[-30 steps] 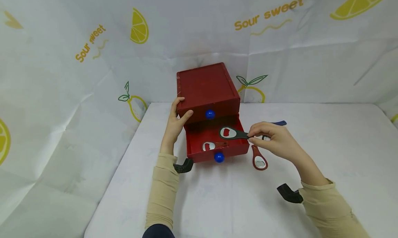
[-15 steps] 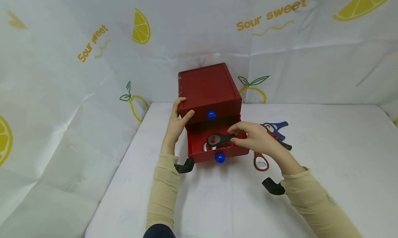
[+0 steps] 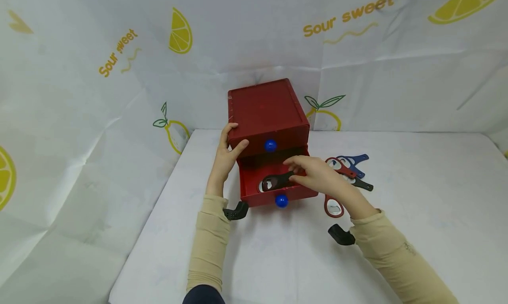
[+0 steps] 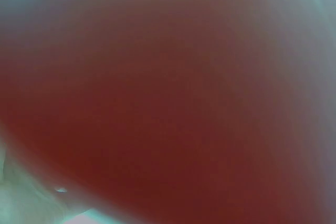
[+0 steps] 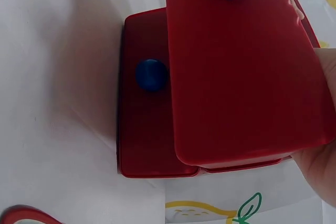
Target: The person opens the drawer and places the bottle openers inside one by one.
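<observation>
A red two-drawer box (image 3: 266, 105) stands against the back wall, its lower drawer (image 3: 254, 201) pulled out. My left hand (image 3: 223, 160) holds the box's front left corner, thumb on the front face and fingers along the side. In the left wrist view, the box (image 4: 173, 129) is a red blur. Over the open drawer, my right hand (image 3: 313, 174) pinches the handle end of a dark bottle opener (image 3: 274, 181), whose head is low inside. Beneath it a second bottle opener (image 3: 260, 187) shows as a pale rim. The right wrist view has the drawer front (image 5: 241, 87) covering the contents.
Right of the drawer, red, blue and dark green bottle openers (image 3: 359, 157) overlap in a pile on the white table (image 3: 416, 198). Another red bottle opener (image 3: 334, 208) lies nearer, partly behind my right forearm. Blue round knobs (image 3: 282, 201) stick out from both drawer fronts.
My right hand has carried the dark bottle opener left and down into the drawer, over the red one lying there. The opener pile is now in sight. My left hand keeps its place.
</observation>
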{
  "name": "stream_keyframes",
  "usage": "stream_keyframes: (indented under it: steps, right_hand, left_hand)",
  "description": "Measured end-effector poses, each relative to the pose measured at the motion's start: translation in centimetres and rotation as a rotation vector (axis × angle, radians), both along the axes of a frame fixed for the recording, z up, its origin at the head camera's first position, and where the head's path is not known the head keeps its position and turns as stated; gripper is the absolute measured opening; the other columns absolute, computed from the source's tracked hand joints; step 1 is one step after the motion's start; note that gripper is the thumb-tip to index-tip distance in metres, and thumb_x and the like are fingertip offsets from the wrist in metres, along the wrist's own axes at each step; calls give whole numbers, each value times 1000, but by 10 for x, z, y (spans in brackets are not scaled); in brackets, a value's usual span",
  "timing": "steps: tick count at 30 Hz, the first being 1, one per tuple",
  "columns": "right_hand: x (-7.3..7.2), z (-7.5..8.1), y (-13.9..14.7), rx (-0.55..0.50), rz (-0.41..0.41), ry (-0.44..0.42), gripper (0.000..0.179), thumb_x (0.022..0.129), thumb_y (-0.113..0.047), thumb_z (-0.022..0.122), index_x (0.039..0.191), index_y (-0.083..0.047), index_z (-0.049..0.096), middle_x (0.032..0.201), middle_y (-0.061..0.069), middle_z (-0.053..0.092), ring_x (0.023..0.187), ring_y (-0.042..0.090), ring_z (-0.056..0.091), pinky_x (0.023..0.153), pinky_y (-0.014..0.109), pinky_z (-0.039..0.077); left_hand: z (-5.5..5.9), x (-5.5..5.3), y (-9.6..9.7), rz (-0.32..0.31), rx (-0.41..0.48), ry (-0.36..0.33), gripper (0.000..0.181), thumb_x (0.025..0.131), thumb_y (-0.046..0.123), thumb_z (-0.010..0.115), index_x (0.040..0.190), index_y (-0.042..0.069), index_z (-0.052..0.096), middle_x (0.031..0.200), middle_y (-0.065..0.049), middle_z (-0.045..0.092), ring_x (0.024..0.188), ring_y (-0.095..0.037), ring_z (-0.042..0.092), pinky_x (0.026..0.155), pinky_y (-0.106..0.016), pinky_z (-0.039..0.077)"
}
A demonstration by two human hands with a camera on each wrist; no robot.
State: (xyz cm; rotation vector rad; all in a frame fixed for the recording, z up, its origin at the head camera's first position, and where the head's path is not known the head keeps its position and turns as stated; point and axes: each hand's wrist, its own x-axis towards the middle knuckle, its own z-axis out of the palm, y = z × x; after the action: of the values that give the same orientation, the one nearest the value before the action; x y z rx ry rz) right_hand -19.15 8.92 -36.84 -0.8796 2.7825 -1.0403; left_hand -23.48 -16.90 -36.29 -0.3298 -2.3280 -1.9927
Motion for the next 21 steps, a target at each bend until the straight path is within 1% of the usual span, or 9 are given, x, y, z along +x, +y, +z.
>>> stream_keyframes:
  steps: [5,6,10,21]
  right_hand:
    - [-2,-1,-1,23,3,0,38,82,-9,69,118,-6,59,97,6,66,90,19,62,79,38,54]
    - [-2,-1,0,27,4,-1,37,82,-9,69,118,-6,59,97,6,66,90,20,62,80,38,54]
    - [-2,1,0,39,8,2,36,82,-9,69,117,-6,60,97,7,66,91,20,62,80,39,54]
    - [-2,1,0,70,5,15,37,82,-12,70,117,-7,61,96,6,65,90,19,61,78,38,54]
  left_hand:
    - [0,0,0,-6,8,7,51,92,18,58,136,23,33,146,-7,34,130,-26,33,102,-46,40]
    - [3,2,1,-7,8,1,51,92,16,57,136,21,32,146,-9,34,131,-26,33,103,-46,39]
    - [3,2,1,-11,6,9,51,92,15,57,136,21,31,147,-9,33,131,-27,32,103,-47,38]
    - [2,2,1,-4,-1,4,52,92,16,57,136,22,32,148,-7,32,132,-27,31,104,-48,37]
